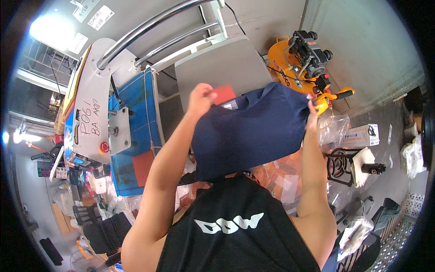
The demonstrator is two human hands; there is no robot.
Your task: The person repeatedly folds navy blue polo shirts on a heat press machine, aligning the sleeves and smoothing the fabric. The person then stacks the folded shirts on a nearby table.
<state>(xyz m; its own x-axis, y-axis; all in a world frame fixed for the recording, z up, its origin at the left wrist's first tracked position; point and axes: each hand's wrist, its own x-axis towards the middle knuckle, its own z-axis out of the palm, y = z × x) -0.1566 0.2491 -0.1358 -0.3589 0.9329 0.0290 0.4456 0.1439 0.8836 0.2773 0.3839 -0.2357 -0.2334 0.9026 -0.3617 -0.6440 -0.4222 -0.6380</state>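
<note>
A navy garment [248, 136], with a pale label [231, 105] near its upper edge, spreads in front of me over the near end of a grey platen [224, 61]. My left hand [200, 100] is above the garment's left corner, its fingers closed on the edge of a red sheet [225, 93], which looks blurred. At the garment's right edge, my right hand [311, 114] grips the fabric; part of the fingers is hidden. The grey platen belongs to a heat press [91, 102] on my left.
Beyond the garment on the right stands an orange air compressor [285, 64]. A blue pad [136, 112] carries another red sheet [142, 168] by my left arm. A chrome bar [149, 30] crosses above. A box [360, 135] and a black bottle [373, 168] are at right.
</note>
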